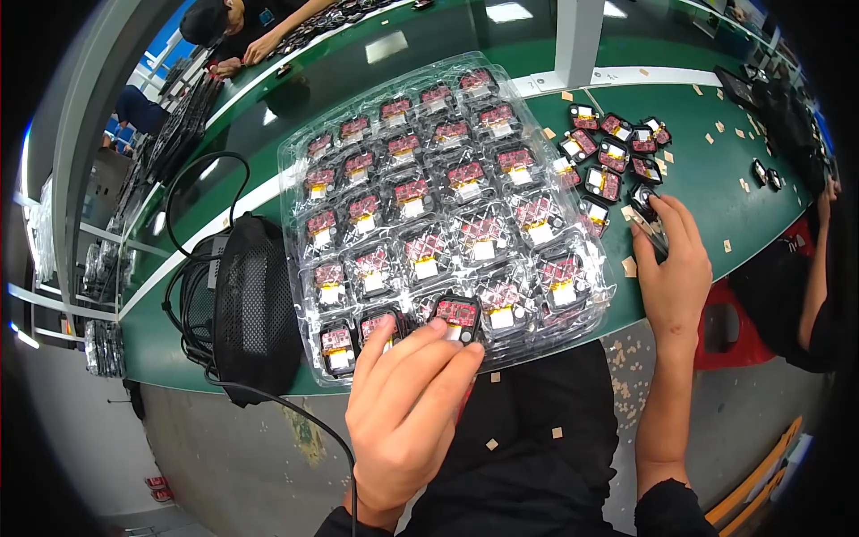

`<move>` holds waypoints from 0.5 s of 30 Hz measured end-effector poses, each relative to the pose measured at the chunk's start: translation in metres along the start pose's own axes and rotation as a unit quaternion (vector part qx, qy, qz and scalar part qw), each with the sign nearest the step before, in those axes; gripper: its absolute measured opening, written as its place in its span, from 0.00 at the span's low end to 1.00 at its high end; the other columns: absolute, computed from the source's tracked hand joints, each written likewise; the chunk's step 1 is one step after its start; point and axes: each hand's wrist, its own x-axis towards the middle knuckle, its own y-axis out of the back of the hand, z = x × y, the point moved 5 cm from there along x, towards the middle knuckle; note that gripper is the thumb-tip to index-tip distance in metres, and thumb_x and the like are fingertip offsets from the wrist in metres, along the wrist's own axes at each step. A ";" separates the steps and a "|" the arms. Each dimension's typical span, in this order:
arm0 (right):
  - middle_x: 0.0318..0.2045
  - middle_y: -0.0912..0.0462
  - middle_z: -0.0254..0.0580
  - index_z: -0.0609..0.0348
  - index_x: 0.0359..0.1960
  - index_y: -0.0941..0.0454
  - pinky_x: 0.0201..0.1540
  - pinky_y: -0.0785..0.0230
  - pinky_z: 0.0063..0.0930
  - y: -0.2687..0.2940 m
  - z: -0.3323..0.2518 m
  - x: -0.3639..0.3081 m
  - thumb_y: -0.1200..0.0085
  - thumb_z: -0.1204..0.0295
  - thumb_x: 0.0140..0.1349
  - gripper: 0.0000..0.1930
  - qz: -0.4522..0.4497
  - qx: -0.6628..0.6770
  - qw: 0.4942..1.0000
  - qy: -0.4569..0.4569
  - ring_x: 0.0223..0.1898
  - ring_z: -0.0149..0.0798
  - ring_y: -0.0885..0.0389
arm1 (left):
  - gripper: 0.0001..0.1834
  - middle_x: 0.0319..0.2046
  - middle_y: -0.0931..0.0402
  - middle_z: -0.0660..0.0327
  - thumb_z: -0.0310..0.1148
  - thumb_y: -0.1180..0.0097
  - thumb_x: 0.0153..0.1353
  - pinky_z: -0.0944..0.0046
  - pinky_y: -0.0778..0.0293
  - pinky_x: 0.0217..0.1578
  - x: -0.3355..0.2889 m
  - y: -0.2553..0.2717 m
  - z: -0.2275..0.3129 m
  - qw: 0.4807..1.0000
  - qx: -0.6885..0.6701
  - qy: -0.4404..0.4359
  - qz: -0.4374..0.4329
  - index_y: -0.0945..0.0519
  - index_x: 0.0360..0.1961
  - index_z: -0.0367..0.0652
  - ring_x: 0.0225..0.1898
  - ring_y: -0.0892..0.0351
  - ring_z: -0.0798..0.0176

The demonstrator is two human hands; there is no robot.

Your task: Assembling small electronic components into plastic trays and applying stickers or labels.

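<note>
- Fingers (417,360) of left hand (403,416) are loosely spanning a near module (458,312), grip unclear
- Right hand (677,277) is pinching another module (644,202)
- Modules are seeming light, fragile, edges suiting hold

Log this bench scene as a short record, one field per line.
Surface: green tabletop
Container: clear plastic tray holding rows of black-framed red circuit modules
Loose pile: similar modules, right of tray
Left hand: touching one module at the tray's near edge
Right hand: touching a dark rounded item beside the pile
Tray's left: black mesh bag
</note>
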 end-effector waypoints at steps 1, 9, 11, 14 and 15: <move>0.58 0.18 0.42 0.57 0.55 0.19 0.49 0.22 0.41 0.000 0.001 -0.001 0.37 0.68 0.62 0.19 0.000 0.000 1.000 0.002 0.50 0.52 0.14 | 0.13 0.32 0.16 0.59 0.16 0.30 0.44 0.41 0.24 0.58 -0.002 0.002 0.000 1.000 -0.020 -0.002 0.023 0.11 0.34 0.40 0.45 0.13 0.51; 0.58 0.18 0.42 0.57 0.54 0.18 0.50 0.22 0.41 0.001 -0.001 0.000 0.37 0.70 0.60 0.19 -0.003 0.021 1.000 -0.010 0.50 0.52 0.15 | 0.14 0.32 0.16 0.60 0.18 0.28 0.42 0.41 0.23 0.56 0.004 -0.001 0.000 1.000 0.014 0.000 0.001 0.12 0.33 0.39 0.46 0.14 0.52; 0.58 0.18 0.42 0.57 0.54 0.18 0.50 0.22 0.41 0.001 0.000 -0.001 0.37 0.70 0.60 0.19 -0.002 0.022 1.000 -0.012 0.50 0.52 0.15 | 0.14 0.34 0.15 0.60 0.17 0.28 0.43 0.44 0.23 0.56 0.007 -0.004 0.002 1.000 0.016 0.002 -0.009 0.12 0.34 0.39 0.48 0.14 0.53; 0.58 0.18 0.42 0.56 0.54 0.18 0.50 0.22 0.41 0.002 -0.001 0.000 0.37 0.70 0.60 0.19 -0.002 0.022 1.000 -0.011 0.51 0.52 0.15 | 0.14 0.35 0.14 0.59 0.16 0.29 0.44 0.48 0.22 0.56 0.004 -0.005 0.001 1.000 0.021 -0.009 -0.006 0.12 0.35 0.38 0.48 0.14 0.52; 0.58 0.18 0.42 0.56 0.54 0.18 0.49 0.22 0.41 0.003 -0.002 0.000 0.37 0.70 0.60 0.19 0.002 0.019 1.000 -0.004 0.50 0.52 0.15 | 0.14 0.35 0.14 0.59 0.16 0.29 0.44 0.48 0.22 0.56 0.003 -0.005 0.000 1.000 0.021 -0.009 -0.006 0.12 0.35 0.38 0.48 0.14 0.52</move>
